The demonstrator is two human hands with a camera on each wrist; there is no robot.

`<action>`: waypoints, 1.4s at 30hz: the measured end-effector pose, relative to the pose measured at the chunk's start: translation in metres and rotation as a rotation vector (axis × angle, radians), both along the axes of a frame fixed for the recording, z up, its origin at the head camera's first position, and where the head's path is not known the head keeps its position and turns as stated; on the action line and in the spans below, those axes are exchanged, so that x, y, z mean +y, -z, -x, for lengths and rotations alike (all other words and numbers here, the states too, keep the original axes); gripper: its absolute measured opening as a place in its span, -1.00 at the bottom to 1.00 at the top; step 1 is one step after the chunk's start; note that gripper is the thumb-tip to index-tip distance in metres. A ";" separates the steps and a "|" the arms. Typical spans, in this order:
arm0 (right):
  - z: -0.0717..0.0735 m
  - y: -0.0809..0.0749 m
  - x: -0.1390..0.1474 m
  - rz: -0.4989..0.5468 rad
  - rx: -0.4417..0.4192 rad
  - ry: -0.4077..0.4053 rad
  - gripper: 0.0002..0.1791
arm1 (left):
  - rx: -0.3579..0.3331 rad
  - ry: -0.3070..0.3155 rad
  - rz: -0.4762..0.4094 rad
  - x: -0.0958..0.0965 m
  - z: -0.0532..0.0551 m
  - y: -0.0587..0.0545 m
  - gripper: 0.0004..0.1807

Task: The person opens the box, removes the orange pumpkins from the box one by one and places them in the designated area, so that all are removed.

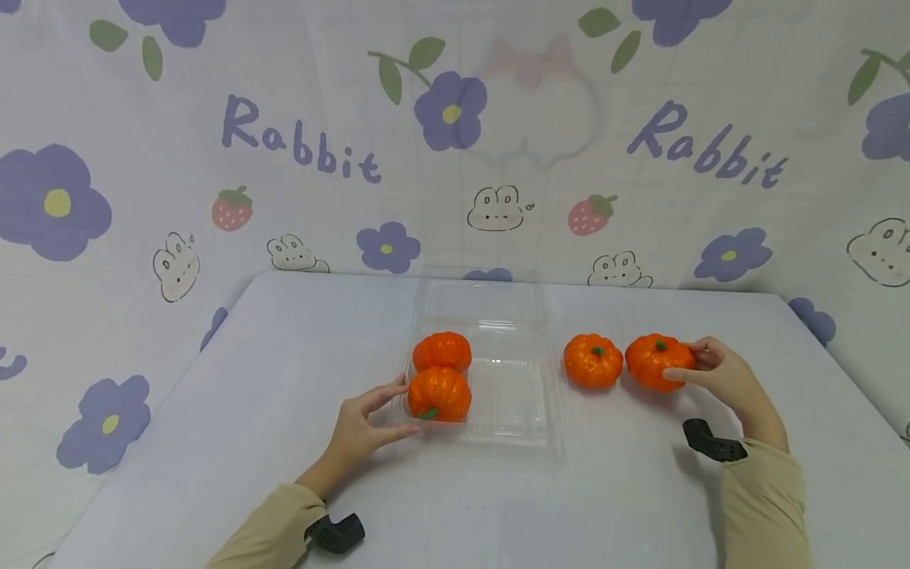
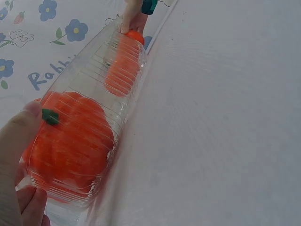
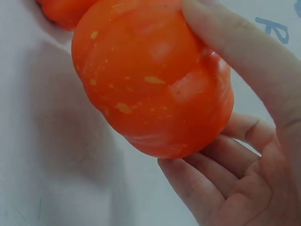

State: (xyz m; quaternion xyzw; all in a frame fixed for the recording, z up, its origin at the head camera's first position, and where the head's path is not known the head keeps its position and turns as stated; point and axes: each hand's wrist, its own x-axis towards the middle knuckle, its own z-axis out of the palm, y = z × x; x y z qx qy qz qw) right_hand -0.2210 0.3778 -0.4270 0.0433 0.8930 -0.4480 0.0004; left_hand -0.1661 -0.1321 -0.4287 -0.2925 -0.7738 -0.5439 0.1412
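On the table stands an open clear plastic container [image 1: 508,395], with two orange pumpkins in its left half. The front pumpkin [image 1: 439,395] lies tilted, its green stem facing the near side; the rear pumpkin [image 1: 442,350] touches it. My left hand [image 1: 366,419] holds the container's left front corner, thumb in front and fingers along the side. To the right, my right hand [image 1: 725,379] grips a pumpkin [image 3: 155,80] between thumb and fingers, a shadow showing beneath it. Just left of that one sits another pumpkin [image 1: 593,361], stem up.
The container's clear lid [image 1: 483,304] is folded back toward the cloth backdrop [image 1: 320,213], which is printed with flowers and rabbits. A pale cover lies over the table [image 1: 604,498]. Dark camera mounts stick out from both sleeves.
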 end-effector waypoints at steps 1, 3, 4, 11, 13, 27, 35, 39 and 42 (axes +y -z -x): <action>-0.003 -0.005 -0.004 -0.011 -0.014 -0.009 -0.27 | -0.002 0.001 -0.002 0.000 0.000 0.000 -0.47; -0.006 -0.010 -0.007 -0.018 -0.035 -0.017 -0.22 | 0.001 0.004 -0.004 0.000 0.001 -0.001 -0.47; -0.007 -0.012 -0.008 -0.021 -0.043 -0.018 -0.21 | 0.001 0.006 -0.006 0.000 0.001 -0.001 -0.47; -0.011 -0.014 -0.013 -0.042 -0.061 -0.042 -0.23 | 0.012 0.012 -0.007 0.001 0.002 0.000 -0.47; -0.011 -0.012 -0.012 -0.052 -0.064 -0.043 -0.23 | 0.018 0.015 -0.008 0.001 0.002 0.000 -0.47; -0.013 -0.008 -0.007 0.001 -0.122 -0.046 -0.16 | 0.000 0.006 0.004 0.000 0.001 -0.003 -0.47; -0.011 -0.013 -0.008 -0.051 -0.171 -0.079 -0.09 | 0.002 0.011 -0.003 0.000 0.000 -0.002 -0.47; -0.010 -0.020 -0.011 -0.135 -0.186 -0.099 -0.02 | -0.001 0.009 -0.004 0.000 0.000 -0.001 -0.47; -0.010 -0.024 -0.013 -0.176 -0.198 -0.110 0.00 | 0.004 0.007 0.000 0.000 0.000 -0.001 -0.46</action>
